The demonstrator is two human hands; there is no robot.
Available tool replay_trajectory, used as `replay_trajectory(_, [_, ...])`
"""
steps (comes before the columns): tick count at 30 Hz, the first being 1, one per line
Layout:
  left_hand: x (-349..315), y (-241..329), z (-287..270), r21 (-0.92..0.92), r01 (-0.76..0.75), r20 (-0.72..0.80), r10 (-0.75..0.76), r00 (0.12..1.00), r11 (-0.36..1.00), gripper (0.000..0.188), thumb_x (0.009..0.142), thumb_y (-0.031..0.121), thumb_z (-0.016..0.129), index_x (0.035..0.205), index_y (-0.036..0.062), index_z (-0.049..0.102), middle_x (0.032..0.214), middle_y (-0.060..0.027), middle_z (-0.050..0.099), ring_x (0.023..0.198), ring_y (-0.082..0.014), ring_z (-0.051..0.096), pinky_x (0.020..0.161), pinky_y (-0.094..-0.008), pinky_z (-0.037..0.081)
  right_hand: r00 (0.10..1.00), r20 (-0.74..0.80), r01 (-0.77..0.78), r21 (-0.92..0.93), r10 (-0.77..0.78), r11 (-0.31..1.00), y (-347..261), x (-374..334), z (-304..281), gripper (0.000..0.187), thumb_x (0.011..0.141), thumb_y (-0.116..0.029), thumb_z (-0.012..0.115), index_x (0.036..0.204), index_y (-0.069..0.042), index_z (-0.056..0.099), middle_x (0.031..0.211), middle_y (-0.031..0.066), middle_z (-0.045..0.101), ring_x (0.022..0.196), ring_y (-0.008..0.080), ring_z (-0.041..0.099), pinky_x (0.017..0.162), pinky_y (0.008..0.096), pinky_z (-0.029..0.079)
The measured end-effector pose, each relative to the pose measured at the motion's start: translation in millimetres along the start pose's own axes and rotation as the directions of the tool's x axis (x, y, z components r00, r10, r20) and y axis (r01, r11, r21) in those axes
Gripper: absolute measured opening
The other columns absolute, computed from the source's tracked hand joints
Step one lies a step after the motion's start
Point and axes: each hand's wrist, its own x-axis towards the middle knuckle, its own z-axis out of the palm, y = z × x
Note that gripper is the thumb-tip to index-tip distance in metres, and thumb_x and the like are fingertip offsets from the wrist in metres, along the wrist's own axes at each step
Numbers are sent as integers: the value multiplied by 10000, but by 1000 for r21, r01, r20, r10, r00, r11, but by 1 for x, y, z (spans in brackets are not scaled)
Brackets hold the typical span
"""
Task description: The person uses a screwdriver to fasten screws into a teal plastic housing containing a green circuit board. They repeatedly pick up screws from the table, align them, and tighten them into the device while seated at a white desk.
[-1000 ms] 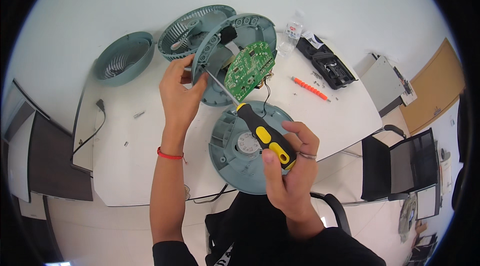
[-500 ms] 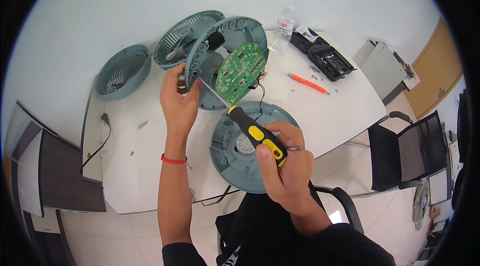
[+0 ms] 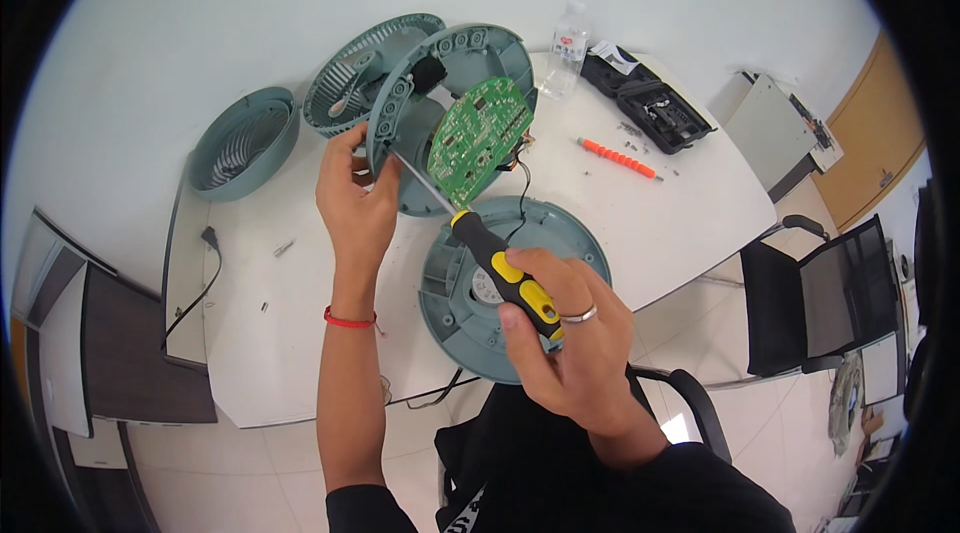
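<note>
In my right hand (image 3: 570, 338) is a black-and-yellow screwdriver (image 3: 508, 275), its shaft slanting up and left to the rim of a grey-green round plastic housing (image 3: 505, 45). My left hand (image 3: 355, 183) grips that housing by its lower left edge, fingers behind and thumb beside the screwdriver's tip. The tip's exact contact is too small to make out. A green circuit board (image 3: 480, 141) hangs tilted at the housing's front. Wires (image 3: 524, 195) run from it down to a round grey-green base (image 3: 560, 233), which lies in front of me, partly covered by my right hand.
Behind the housing leans a slatted fan shell (image 3: 330, 83); a grey-green bowl-shaped grille (image 3: 245, 145) sits at far left. A water bottle (image 3: 567, 53), a black tool case (image 3: 660, 113), an orange flexible shaft (image 3: 618, 159) and small loose parts lie right. A power plug (image 3: 209, 236) lies left.
My right hand has shifted its grip on the screwdriver handle, the index finger now lying further forward along it. The housing and board have moved slightly up in the picture.
</note>
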Motion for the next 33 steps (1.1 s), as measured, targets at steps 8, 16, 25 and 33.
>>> replay_trajectory(8, [-2, 1, 5, 21, 22, -33, -22, 999, 1000, 367, 880, 45, 725, 1233, 22, 628, 832, -21, 612, 680, -55, 558, 617, -221, 473, 983, -154, -85, 81, 97, 993, 2, -3, 10, 316, 861, -45, 727, 1142, 44, 615, 894, 155, 709, 626, 245, 650, 566, 287, 502])
replay_trajectory(16, [-1, 3, 3, -46, 148, -21, -149, 989, 988, 360, 837, 28, 711, 1190, 27, 639, 1105, -47, 653, 803, -144, 598, 704, -277, 520, 957, -182, -218, 57, 225, 974, 3, -8, 15, 286, 917, -130, 709, 1124, 46, 620, 793, 124, 696, 561, 214, 647, 523, 282, 486])
replay_trajectory(25, [-2, 6, 2, -50, 130, 15, -129, 992, 990, 367, 840, 10, 700, 1200, 11, 628, 1122, -67, 647, 805, -149, 607, 688, -272, 542, 999, -23, 34, 64, -32, 997, 14, 7, -4, 392, 828, -83, 771, 1164, 5, 590, 835, 143, 638, 672, 304, 615, 584, 360, 475])
replay_trajectory(33, [-3, 11, 5, -69, 153, 2, -153, 988, 986, 374, 839, 1, 704, 1207, 25, 641, 1118, -59, 654, 823, -149, 624, 713, -271, 551, 988, -136, 74, -29, -77, 997, 13, -4, 10, 393, 788, -44, 791, 1136, 31, 625, 820, 124, 632, 618, 278, 596, 545, 349, 461])
